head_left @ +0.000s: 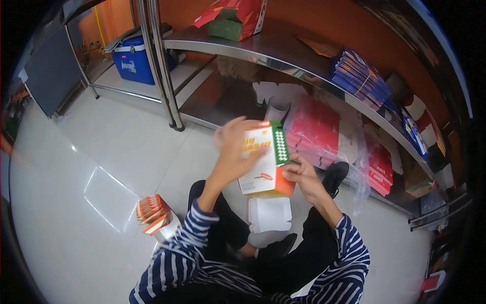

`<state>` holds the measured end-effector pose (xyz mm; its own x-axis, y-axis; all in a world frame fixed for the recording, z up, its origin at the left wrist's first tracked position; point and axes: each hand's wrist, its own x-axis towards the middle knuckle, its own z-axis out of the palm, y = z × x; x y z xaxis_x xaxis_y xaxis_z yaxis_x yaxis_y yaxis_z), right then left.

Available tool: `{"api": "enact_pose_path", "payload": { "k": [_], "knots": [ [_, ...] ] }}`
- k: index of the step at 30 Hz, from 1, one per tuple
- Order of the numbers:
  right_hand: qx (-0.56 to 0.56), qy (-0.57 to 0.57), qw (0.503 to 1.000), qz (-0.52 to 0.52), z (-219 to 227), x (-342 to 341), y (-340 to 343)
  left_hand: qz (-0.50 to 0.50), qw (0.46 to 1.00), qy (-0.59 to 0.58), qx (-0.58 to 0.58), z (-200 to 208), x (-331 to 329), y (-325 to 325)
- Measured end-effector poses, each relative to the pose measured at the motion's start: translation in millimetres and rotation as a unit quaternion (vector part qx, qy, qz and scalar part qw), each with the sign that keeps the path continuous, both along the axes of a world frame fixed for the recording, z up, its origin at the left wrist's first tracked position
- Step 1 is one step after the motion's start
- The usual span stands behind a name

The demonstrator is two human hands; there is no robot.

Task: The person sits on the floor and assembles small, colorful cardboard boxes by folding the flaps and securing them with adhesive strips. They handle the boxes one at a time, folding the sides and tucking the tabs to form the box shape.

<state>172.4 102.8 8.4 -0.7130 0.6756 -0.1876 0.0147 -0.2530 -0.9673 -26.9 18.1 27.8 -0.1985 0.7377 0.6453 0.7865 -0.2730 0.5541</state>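
Observation:
A white, green and orange cardboard box (258,169) is held up in front of me, above the floor between my legs. My left hand (235,152), slightly blurred, grips its left and upper side, with the thumb lying across the printed white face. On the box's right side, my right hand (302,177) pinches it near the green and orange faces. Just below the box, a white carton piece (270,215) lies on the floor by my shoe. What is inside the held box is hidden.
Orange-and-white folded cartons (154,210) stand by my left knee. Ahead, a steel shelf (243,53) bears an open red box (238,20) and bundled blue cartons (359,78). Red flat cartons (314,129) in clear plastic fill the lower shelf. A blue cooler (134,63) stands far left.

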Motion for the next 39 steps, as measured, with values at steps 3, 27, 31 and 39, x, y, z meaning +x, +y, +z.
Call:
{"api": "enact_pose_path", "payload": {
  "k": [3, 27, 31, 39],
  "knots": [
    [0.009, 0.162, 0.987, 0.011, -3.5, 3.4, 12.8, -0.029, 0.96, -0.276, 0.03, -40.3, -15.0, -16.7],
    [0.352, 0.004, 0.927, -0.131, 21.2, -14.8, -18.4, 0.009, 0.984, 0.174, -0.025, -44.3, 75.4, -50.2],
    [0.349, -0.038, 0.924, -0.152, 9.8, -10.0, -9.1, -0.071, 0.99, 0.107, -0.062, -40.0, 89.1, -56.7],
    [0.061, 0.094, 0.991, -0.071, 11.0, 1.1, -4.6, -0.106, 0.988, -0.116, 0.003, 32.0, 15.1, -67.2]
  ]
}}
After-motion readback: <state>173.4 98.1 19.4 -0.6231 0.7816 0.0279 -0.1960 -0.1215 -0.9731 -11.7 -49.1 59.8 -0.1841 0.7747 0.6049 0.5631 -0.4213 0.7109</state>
